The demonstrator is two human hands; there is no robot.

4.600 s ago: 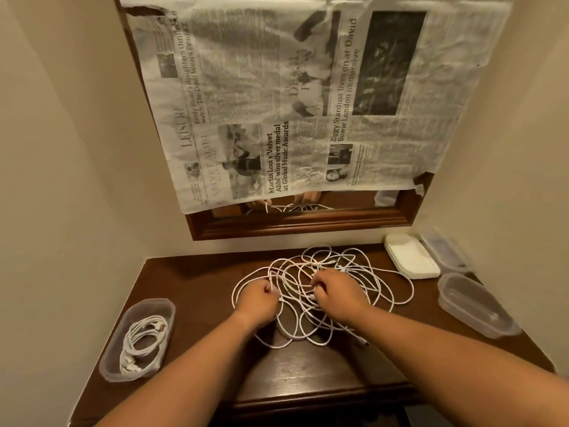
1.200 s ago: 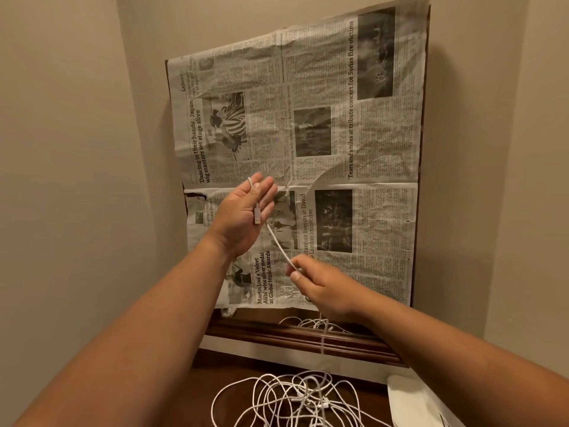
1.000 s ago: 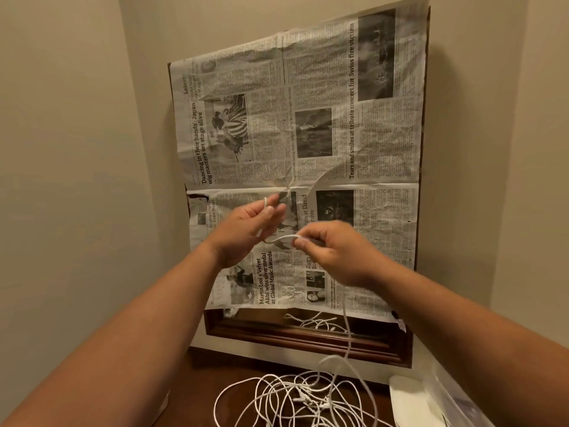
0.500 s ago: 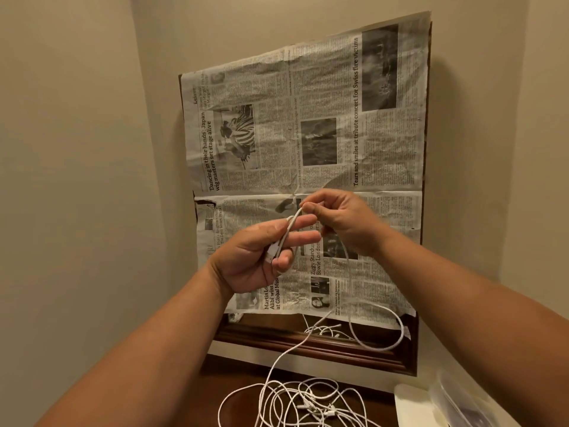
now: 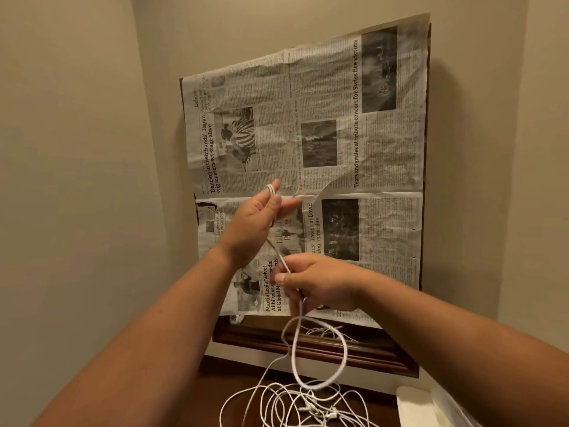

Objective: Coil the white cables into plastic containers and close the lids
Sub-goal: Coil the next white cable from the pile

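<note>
The white cable (image 5: 295,340) is up in the air between my two hands. Its first turns sit looped over the fingers (image 5: 277,184) of my left hand (image 5: 255,223), which I hold up flat with the fingers straight, not clenched. From there the cable runs down across my palm to my right hand (image 5: 317,282), whose thumb and fingers pinch it just below. Under that pinch a slack loop hangs and trails into the tangle (image 5: 295,405) of more cable lying on the bench (image 5: 221,383).

It feels like a light, limp, smooth thing to judge by how it droops. It will slide off straight fingers if I let the turns go loose, and it may snag in the tangle if I pull hard. I'd take it close to the last turn and feed short lengths.

Behind my hands a newspaper (image 5: 308,149) covers a wooden frame (image 5: 308,349) on the wall. What looks like a lid (image 5: 412,408) lies at the bench's right edge.
</note>
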